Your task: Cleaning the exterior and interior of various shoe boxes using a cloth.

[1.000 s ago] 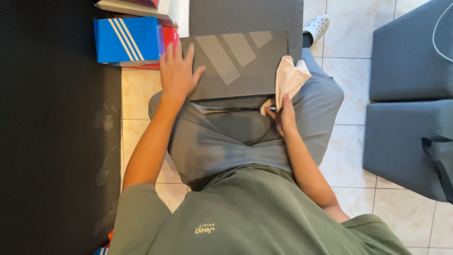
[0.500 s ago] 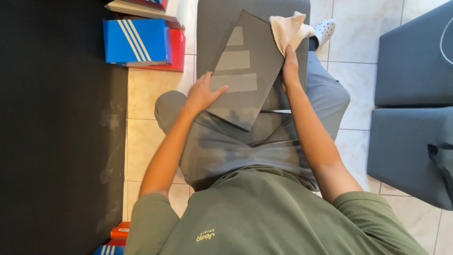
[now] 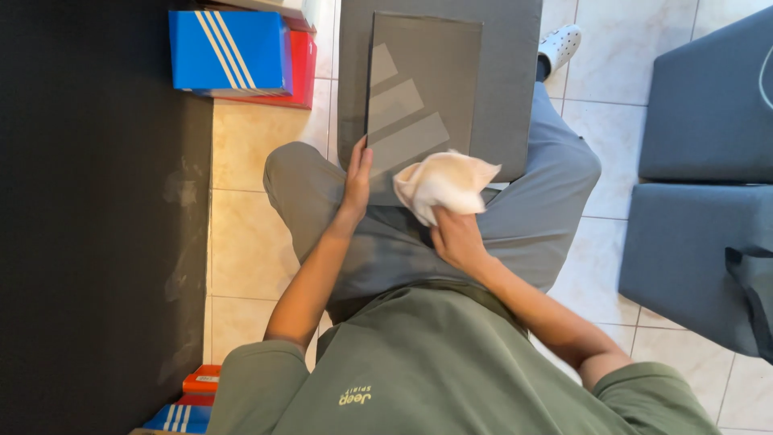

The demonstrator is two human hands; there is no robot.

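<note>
Box: Because it lay flat across the person's lap, the dark grey shoebox (image 3: 423, 97) with three paler slanted bars on its lid sat just above the middle of the view, its long side running toward 12 o'clock, on top of a larger grey slab.
Handling: It looked like light, stiff cardboard, smooth enough to slide on the trousers; I judged the long edges and corners the safest places to grip, since the lid would flex if pressed in the middle.
Cloth: A soft, crumpled, pale peach cloth (image 3: 444, 184) rested on the box's near corner, at about 4 o'clock from the lid's centre.
Right hand: The right hand (image 3: 456, 238) was closed around the cloth's lower end, fingers bunched into the fabric, pressing it against the box.
Left hand: The left hand (image 3: 357, 179) lay flat and open, fingers straight together, against the box's near left edge at about 8 o'clock, steadying it.
Around: A blue box with white stripes (image 3: 229, 50) over a red one (image 3: 303, 68) stood on the tiles at 10 o'clock; grey upholstered seats (image 3: 708, 105) stood at 3 o'clock.
</note>
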